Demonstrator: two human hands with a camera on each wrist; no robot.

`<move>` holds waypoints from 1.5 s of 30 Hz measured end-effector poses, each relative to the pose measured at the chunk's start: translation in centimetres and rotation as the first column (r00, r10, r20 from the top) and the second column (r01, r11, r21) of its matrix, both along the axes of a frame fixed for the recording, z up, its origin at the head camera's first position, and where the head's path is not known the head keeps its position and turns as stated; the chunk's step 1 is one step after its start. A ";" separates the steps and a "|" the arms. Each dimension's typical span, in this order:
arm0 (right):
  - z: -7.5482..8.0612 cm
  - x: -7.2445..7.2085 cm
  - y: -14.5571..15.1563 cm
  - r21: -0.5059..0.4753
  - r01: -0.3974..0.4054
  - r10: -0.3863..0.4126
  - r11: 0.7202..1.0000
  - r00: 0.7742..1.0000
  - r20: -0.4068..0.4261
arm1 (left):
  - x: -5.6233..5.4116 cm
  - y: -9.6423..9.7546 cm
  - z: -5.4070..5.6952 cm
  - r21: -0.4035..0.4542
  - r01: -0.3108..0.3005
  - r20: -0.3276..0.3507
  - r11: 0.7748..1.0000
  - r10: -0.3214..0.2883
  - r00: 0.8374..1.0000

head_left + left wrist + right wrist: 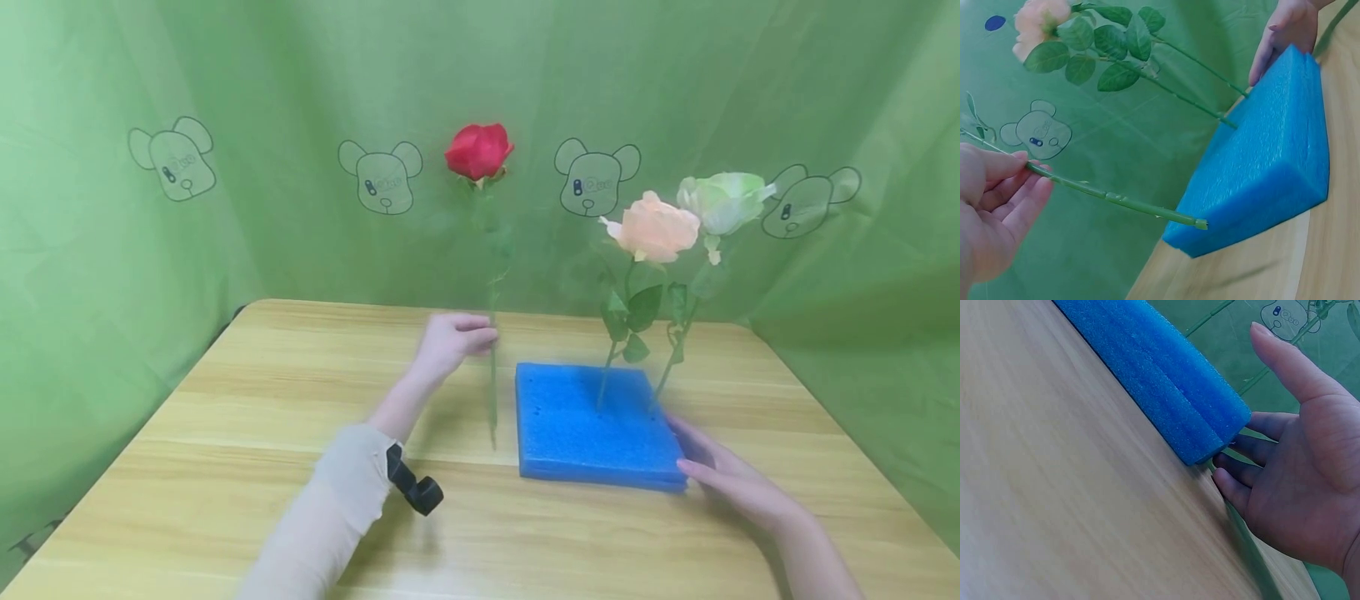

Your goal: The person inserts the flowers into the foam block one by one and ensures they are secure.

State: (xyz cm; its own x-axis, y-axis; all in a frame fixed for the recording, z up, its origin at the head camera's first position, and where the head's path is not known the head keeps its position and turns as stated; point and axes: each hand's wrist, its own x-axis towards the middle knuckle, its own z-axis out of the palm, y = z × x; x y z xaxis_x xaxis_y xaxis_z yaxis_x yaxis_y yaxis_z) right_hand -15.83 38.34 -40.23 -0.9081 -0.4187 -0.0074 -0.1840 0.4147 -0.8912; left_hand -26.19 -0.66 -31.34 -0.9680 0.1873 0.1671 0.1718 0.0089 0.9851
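Observation:
My left hand [453,342] pinches the green stem [1116,198] of an artificial red rose [479,152] between thumb and fingers. The rose stands upright above the table, left of a blue foam block [570,446]. In the left wrist view the cut end of its stem hangs free in front of the block. A peach rose [657,228] and a pale green-white rose [723,202] stand with their stems in the foam. At the block's right side, my right hand [1310,450] touches the edge with loosely extended fingers, its thumb lifted away.
The block lies on a wooden table [247,400]. A green curtain [300,233] with printed bear heads encloses the back and sides. Several small holes mark the foam's top. A black wrist mount [416,487] sticks out from the left sleeve.

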 end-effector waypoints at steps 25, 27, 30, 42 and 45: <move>-0.3 0.0 0.1 -0.006 0.005 -0.005 1.000 1.000 -0.019 | -0.4 5.4 -0.5 -0.036 0.011 -0.089 0.999 -0.014 0.996; -0.3 0.0 0.1 -0.003 0.008 -0.008 1.000 1.000 -0.019 | -0.3 5.6 -0.5 -0.041 0.007 -0.094 0.999 -0.011 0.996; -0.2 0.0 0.1 0.003 0.005 -0.005 1.000 1.000 -0.020 | -0.2 5.9 -0.6 -0.063 0.000 -0.101 0.998 -0.006 0.995; -0.2 0.0 0.1 0.007 0.009 -0.009 1.000 1.000 -0.012 | 0.2 6.2 -1.4 -0.144 -0.003 -0.097 0.990 -0.011 0.995; -0.3 -0.1 0.2 0.008 0.011 -0.010 1.000 1.000 -0.022 | 0.3 6.3 -1.5 -0.174 -0.005 -0.100 0.985 -0.013 0.995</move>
